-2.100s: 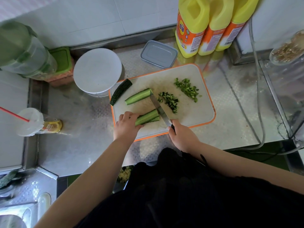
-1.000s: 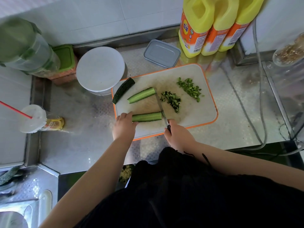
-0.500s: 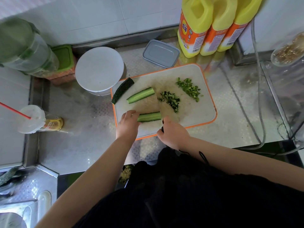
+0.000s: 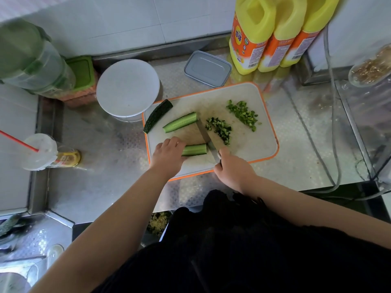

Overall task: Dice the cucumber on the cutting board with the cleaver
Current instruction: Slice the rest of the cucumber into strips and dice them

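A person's left hand (image 4: 169, 156) pins a short cucumber length (image 4: 194, 149) to the cutting board (image 4: 254, 149), fingers curled over its near end, while the right hand (image 4: 233, 171) grips the handle of a cleaver (image 4: 206, 135) whose blade stands just beside the piece's free end. Beyond the hands lie a second cucumber length (image 4: 181, 122), cut face up, and a dark-skinned piece (image 4: 157, 116) overhanging the board's far-left edge; two heaps of diced cucumber (image 4: 220, 127) sit beyond the right hand.

The cucumber looks light and firm, but its wet cut flesh and waxy skin are likely to be slippery, and a rounded side may roll under the blade. It is best held flat side down, with fingertips tucked back from the cleaver.

The board rests on a steel counter (image 4: 101, 157).
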